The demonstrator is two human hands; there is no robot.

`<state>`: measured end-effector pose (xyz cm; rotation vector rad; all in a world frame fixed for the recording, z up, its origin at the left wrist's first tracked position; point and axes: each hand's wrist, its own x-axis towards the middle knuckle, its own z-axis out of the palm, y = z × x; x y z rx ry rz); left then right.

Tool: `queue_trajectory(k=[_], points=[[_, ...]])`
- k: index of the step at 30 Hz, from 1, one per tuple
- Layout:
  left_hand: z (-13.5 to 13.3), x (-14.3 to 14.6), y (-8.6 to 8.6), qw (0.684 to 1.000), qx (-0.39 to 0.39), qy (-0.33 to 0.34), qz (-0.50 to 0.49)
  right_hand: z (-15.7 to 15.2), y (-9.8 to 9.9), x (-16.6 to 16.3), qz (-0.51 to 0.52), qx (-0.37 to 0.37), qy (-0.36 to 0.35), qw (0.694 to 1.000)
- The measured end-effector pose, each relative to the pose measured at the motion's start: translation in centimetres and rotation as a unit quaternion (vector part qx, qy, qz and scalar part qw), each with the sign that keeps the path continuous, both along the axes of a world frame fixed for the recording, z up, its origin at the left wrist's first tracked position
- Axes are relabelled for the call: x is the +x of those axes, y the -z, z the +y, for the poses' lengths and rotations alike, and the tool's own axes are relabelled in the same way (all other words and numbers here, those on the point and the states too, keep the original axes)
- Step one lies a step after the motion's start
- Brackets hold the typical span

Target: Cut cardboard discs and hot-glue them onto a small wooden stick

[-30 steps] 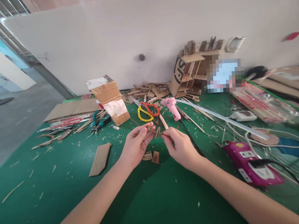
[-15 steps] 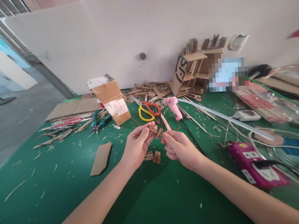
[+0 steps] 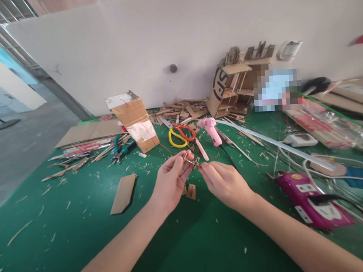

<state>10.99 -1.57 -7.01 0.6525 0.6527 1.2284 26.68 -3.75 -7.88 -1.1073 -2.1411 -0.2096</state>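
My left hand pinches a small brown cardboard piece between thumb and fingers. A short thin stick runs from it towards a second small cardboard piece. The closed fingertips of my right hand meet that second piece at its right side; their exact grip is partly hidden. Just below my hands, a small cardboard scrap lies on the green tabletop, with another partly covered by my left hand. Behind them are scissors with yellow and orange handles and a pink glue gun.
A cut cardboard panel and teal-handled pliers lie to the left. A bent cardboard form and a cardboard shelf model stand behind. At right are a purple power strip, cables and another person's hand.
My right hand has turned, its back now more upward. The two cardboard pieces now appear joined by the stick. My left hand has shifted slightly right.
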Motion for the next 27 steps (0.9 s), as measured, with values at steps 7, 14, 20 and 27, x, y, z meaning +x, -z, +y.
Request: queue_trajectory(k=[7, 14, 20, 27], points=[[0.3, -0.1, 0.3, 1.0, 0.022, 0.004, -0.001, 0.1, -1.4, -0.9, 0.36, -0.403, -0.034, 0.841], [0.2, 0.0, 0.3, 1.0, 0.022, 0.016, 0.0, 0.5, -2.3, 0.0, 0.551, -0.65, -0.137, 0.505], [0.3, -0.2, 0.0, 0.999, -0.019, 0.027, -0.002, 0.0, -1.5, -0.7, 0.392, -0.439, -0.048, 0.807], [0.0, -0.2, -0.1, 0.997, -0.048, 0.055, -0.02, -0.1, -0.4, 0.3, -0.011, -0.062, -0.013, 0.998]])
